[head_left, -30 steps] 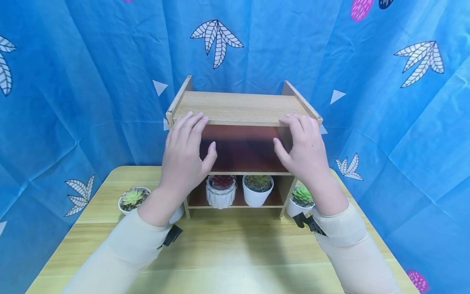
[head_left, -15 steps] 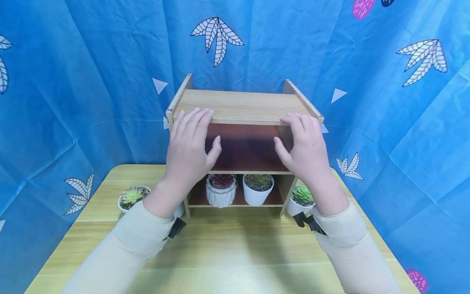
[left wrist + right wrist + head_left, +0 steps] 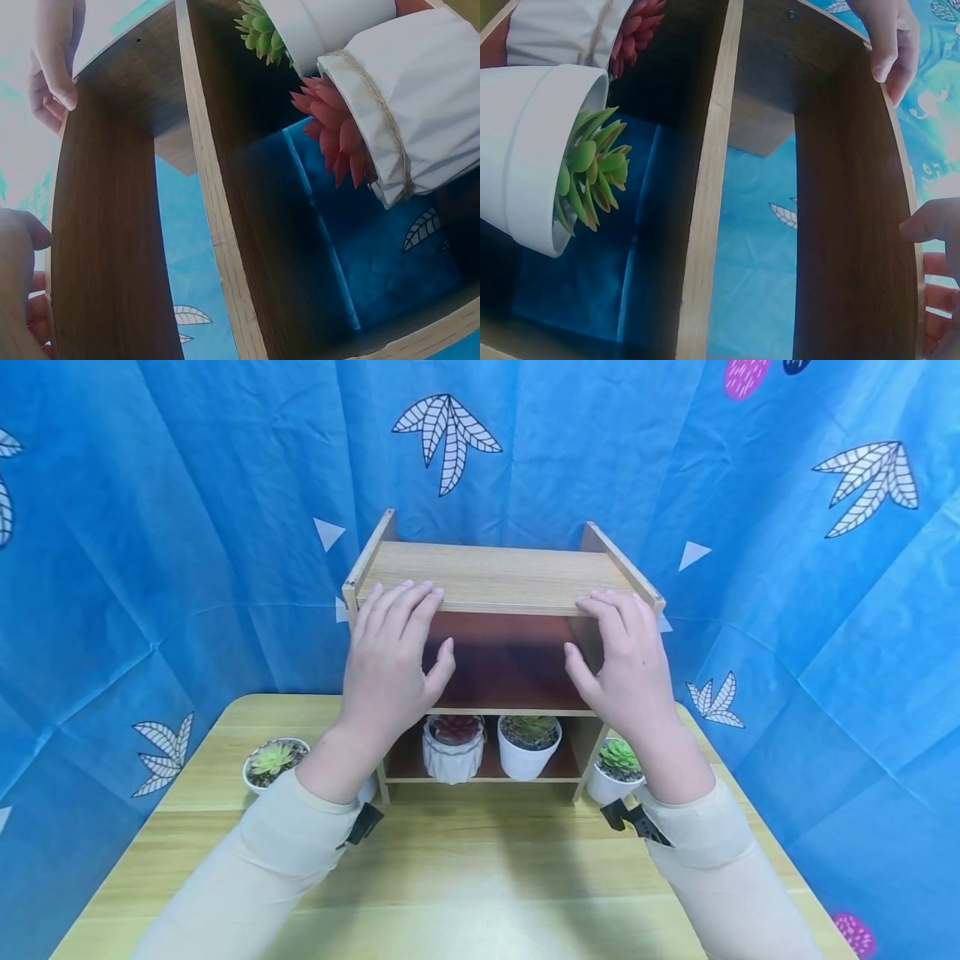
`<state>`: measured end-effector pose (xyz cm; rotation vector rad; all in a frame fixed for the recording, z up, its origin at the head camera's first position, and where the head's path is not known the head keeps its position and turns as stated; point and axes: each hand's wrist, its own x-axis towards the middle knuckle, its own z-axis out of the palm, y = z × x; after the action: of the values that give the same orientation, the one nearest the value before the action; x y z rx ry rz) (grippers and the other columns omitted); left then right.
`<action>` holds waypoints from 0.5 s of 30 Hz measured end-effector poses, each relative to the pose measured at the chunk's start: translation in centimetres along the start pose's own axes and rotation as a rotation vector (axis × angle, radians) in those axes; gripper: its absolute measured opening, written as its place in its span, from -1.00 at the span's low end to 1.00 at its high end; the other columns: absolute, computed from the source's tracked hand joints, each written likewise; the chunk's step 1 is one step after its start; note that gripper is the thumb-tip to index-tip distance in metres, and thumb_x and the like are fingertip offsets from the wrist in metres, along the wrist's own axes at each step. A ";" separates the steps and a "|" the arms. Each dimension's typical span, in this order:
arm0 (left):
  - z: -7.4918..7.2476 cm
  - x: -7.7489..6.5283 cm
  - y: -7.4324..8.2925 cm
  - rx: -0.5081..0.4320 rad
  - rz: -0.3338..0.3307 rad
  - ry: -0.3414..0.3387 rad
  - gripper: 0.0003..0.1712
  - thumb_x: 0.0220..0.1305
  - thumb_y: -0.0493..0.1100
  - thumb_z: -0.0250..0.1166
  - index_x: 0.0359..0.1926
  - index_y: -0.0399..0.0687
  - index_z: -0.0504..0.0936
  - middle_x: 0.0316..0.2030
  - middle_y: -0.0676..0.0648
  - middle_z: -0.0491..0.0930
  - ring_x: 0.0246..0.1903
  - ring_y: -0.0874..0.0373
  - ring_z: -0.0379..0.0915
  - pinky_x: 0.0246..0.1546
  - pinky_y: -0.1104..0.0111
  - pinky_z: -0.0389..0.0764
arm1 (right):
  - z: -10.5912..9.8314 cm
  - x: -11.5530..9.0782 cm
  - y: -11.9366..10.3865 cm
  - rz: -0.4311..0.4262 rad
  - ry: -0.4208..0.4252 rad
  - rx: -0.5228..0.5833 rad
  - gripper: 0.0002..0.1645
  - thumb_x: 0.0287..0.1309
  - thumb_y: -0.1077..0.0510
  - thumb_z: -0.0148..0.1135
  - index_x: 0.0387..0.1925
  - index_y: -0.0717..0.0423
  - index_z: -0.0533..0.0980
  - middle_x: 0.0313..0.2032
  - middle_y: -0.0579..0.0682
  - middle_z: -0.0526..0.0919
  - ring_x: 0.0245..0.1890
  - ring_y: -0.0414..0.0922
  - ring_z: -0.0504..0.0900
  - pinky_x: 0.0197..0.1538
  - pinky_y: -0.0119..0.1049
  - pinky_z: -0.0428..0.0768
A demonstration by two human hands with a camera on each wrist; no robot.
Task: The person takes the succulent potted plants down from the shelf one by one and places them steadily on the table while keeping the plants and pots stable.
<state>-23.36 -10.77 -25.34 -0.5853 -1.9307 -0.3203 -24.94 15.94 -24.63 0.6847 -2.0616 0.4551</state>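
Blue patterned cloth (image 3: pixel 540 452) hangs behind your wooden table (image 3: pixel 465 877). From the head view, the tiered wooden shelf unit (image 3: pixel 502 664) stands upright, centred towards the table's back edge. Your left hand (image 3: pixel 393 647) and right hand (image 3: pixel 626 660) lie over the front edge of its top board (image 3: pixel 495 577), near the two corners; fingers reach onto the board, thumbs spread wide below, neither hand clenched around it. Expect a stiff, fairly heavy unit, hard to dent; its side panels would likely give you the firmest hold. On the bottom shelf, the potted red succulent (image 3: pixel 456 729) and green succulent (image 3: pixel 528 732) could slide if you tilt it.

Left wrist view: your left thumb comes up to the board's edge, fingers beyond it; you cannot tell how hard they press. Twine (image 3: pixel 386 112) rings the red plant's white pot (image 3: pixel 431 97).

Right wrist view: your right thumb tip meets the opposite end of that edge, again wide of the fingers.
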 end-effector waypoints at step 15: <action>0.0 0.0 0.0 0.003 -0.028 -0.035 -0.43 0.12 -0.07 0.19 0.17 -0.18 0.42 0.14 -0.15 0.42 0.22 -0.04 0.21 0.34 0.16 -0.03 | -0.2 -0.4 0.3 -0.024 -0.001 0.080 -0.40 0.00 0.13 0.23 0.14 0.12 0.41 0.14 0.09 0.41 0.25 0.01 0.25 0.34 -0.10 0.07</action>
<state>-23.30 -10.77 -25.36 -0.5651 -1.9739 -0.3271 -24.80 16.47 -24.90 0.7560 -2.0428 0.5261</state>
